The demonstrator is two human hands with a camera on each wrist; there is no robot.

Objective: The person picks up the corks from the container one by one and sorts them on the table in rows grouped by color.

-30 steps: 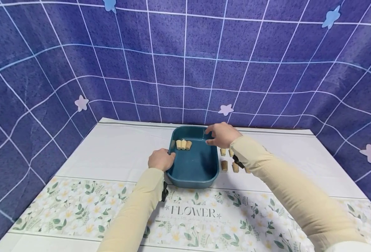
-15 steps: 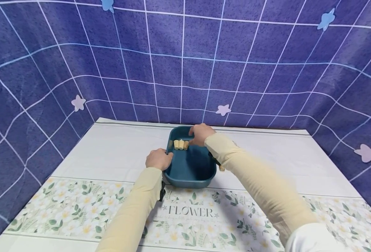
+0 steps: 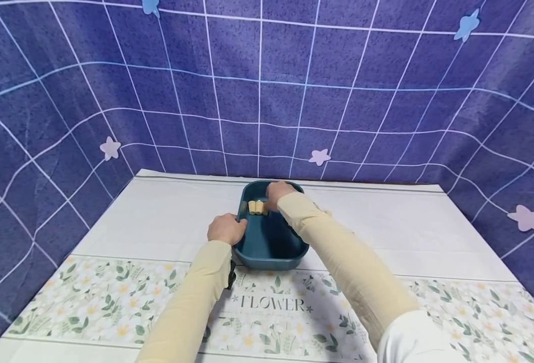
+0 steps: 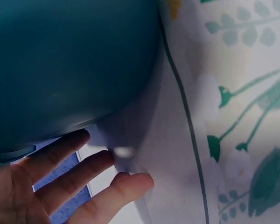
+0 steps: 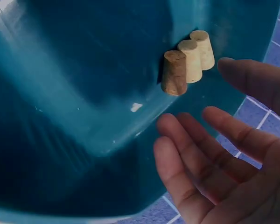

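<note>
Three tapered cork stoppers stand in a row inside a deep teal basin (image 3: 271, 263), near its far left part. In the right wrist view the nearest cork (image 5: 174, 73) is darker brown, and the two pale corks (image 5: 192, 61) touch it in line. My right hand (image 3: 278, 194) hovers in the basin close beside them, thumb and fingers spread apart, nothing between them. At the basin's left rim my left hand (image 3: 227, 229) holds on, thumb over the edge. Its fingers (image 4: 70, 179) lie along the outside wall; the thumb is hidden in the left wrist view.
A white table covering (image 3: 180, 212) with a flowered band and the word FLOWER lies under the basin. Behind it hangs a purple gridded cloth (image 3: 230, 101) with stars. My right sleeve (image 3: 339, 247) hides most of the tabletop just right of the basin.
My right hand has moved left from the basin's right rim to beside the corks, and its forearm now covers the several loose corks seen earlier on the table. My left hand keeps its hold.
</note>
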